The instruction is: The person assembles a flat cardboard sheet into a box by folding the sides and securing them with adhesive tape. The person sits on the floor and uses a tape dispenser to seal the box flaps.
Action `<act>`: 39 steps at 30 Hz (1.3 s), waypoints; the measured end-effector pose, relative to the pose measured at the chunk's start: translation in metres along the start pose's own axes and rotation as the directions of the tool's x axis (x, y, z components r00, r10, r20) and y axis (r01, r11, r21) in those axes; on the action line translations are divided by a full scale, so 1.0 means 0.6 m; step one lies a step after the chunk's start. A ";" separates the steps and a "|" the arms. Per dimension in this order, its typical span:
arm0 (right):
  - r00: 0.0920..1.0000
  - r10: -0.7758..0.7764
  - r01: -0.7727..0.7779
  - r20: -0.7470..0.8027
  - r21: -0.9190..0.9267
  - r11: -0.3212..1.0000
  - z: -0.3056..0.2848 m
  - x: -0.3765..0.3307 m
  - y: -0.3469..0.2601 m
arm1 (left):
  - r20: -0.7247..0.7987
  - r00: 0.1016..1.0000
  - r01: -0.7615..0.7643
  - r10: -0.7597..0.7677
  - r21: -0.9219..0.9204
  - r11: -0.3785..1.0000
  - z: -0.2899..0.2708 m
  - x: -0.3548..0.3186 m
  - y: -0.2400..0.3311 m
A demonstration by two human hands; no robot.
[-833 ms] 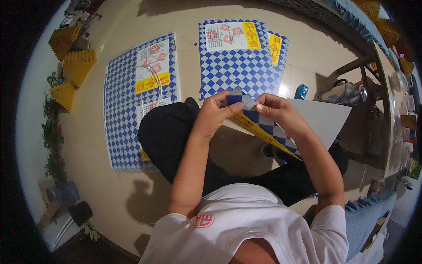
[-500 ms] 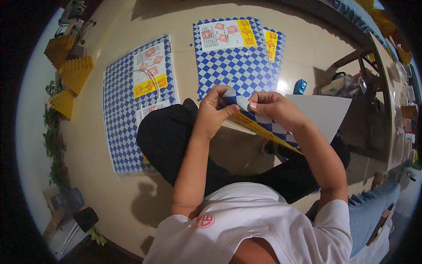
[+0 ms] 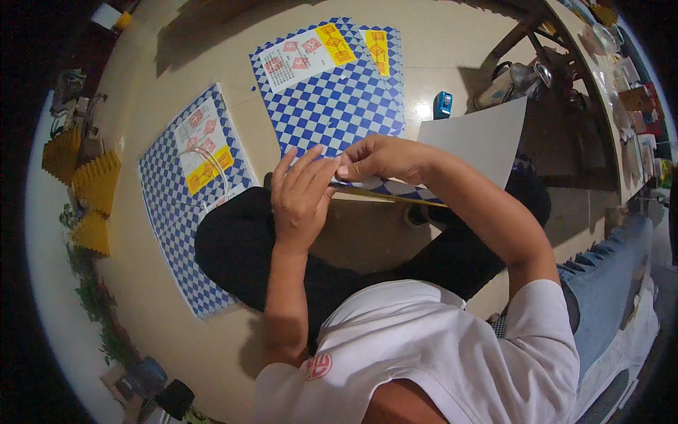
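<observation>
A blue-and-white checkered sheet (image 3: 397, 188) is between my hands, seen nearly edge-on along its near side. Its plain pale face (image 3: 474, 141) spreads out to the right, beyond my right forearm. Thumb and fingers of my right hand (image 3: 385, 159) pinch the left end of the near edge. My left hand (image 3: 302, 201) meets it there, fingers stretched over that end and thumb below. The two hands' fingertips touch or nearly touch. They hide the sheet's corner.
Checkered sheets with printed labels (image 3: 328, 106) lie on the floor ahead. To the left lies a checkered stack (image 3: 176, 205) with a pale cord (image 3: 220, 169) on it. A small blue device (image 3: 443, 104) and a metal kettle-like vessel (image 3: 512, 85) sit near a table (image 3: 607, 106) at right.
My head view has turned, so the floor things shift. My left fingers have straightened from a pinch, and my right hand has come up against them at the sheet's end.
</observation>
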State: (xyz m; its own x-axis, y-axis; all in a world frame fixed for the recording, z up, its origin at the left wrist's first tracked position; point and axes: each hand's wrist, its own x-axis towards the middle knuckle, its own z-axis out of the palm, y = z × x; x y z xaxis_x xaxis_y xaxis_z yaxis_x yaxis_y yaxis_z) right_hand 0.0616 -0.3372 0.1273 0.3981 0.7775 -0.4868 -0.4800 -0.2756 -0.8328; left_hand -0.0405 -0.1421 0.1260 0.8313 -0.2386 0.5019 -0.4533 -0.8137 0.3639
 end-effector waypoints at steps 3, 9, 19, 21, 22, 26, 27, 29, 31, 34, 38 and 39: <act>0.996 -0.063 0.051 -0.055 -0.205 0.977 0.004 -0.025 0.002 | 0.018 1.000 0.004 -0.004 0.001 1.000 0.008 -0.005 -0.005; 0.973 -0.158 0.017 -0.167 -0.634 0.774 -0.017 -0.137 0.027 | -0.015 0.992 0.125 -0.124 0.031 0.992 0.014 -0.038 -0.031; 0.977 -0.118 0.019 -0.179 -0.475 0.880 -0.066 -0.169 0.053 | 0.108 0.984 0.120 -0.139 0.164 0.979 0.002 -0.029 -0.004; 0.977 -0.114 0.015 -0.178 -0.482 0.876 -0.062 -0.162 0.048 | 0.143 0.990 -0.004 -0.020 0.165 0.986 0.012 -0.023 0.013; 0.978 -0.101 -0.004 -0.185 -0.495 0.869 -0.059 -0.159 0.047 | 0.159 0.986 -0.066 0.039 0.162 0.985 0.019 -0.019 0.023; 0.978 -0.157 0.051 -0.136 -0.576 0.816 -0.056 -0.146 0.050 | 0.211 0.961 -0.207 0.180 0.117 0.971 0.058 -0.013 0.037; 0.976 -0.159 0.043 -0.146 -0.593 0.804 -0.057 -0.150 0.050 | 0.243 0.954 -0.212 0.177 0.127 0.969 0.058 -0.010 0.036; 0.972 -0.164 0.025 -0.165 -0.625 0.780 -0.057 -0.164 0.046 | 0.307 0.936 -0.224 0.171 0.147 0.963 0.053 -0.006 0.031; 0.962 -0.177 -0.022 -0.207 -0.705 0.709 -0.060 -0.187 0.041 | 0.298 0.942 -0.197 0.155 0.116 0.974 0.051 -0.012 0.024; 0.945 -0.179 -0.124 -0.273 -0.808 0.575 -0.061 -0.228 0.035 | 0.299 0.945 -0.161 0.130 0.079 0.984 0.049 -0.014 0.027; 0.925 -0.093 -0.260 -0.368 -0.792 0.553 -0.060 -0.248 0.016 | 0.357 0.927 -0.154 0.116 0.079 0.985 0.046 -0.015 0.030; 0.928 -0.108 -0.236 -0.356 -0.788 0.568 -0.064 -0.248 0.019 | 0.362 0.925 -0.154 0.118 0.072 0.985 0.045 -0.014 0.030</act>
State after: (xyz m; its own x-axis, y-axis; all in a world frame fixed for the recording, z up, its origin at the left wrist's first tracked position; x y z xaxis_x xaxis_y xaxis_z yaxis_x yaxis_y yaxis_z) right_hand 0.0266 -0.4777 0.1800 0.6995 0.5506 -0.4555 0.2498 -0.7856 -0.5661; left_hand -0.0472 -0.1693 0.1070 0.8314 -0.5088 0.2232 -0.5518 -0.8032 0.2244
